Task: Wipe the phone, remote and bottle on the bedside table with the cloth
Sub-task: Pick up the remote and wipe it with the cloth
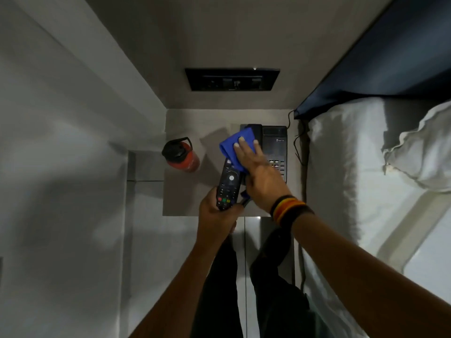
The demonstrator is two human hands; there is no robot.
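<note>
My left hand (214,213) grips the lower end of a black remote (228,185) and holds it above the front of the grey bedside table (185,191). My right hand (261,172) presses a blue cloth (231,147) onto the remote's top end. Behind the cloth a black desk phone (274,145) stands at the table's back right; my hand and the cloth partly cover it. A red bottle (181,154) with a black lid stands upright on the table's left side, apart from both hands.
A bed with white sheets (341,167) and a pillow (419,154) lies right of the table. The phone's cord (296,140) hangs between them. A black switch panel (231,79) is on the wall behind. My legs stand in front.
</note>
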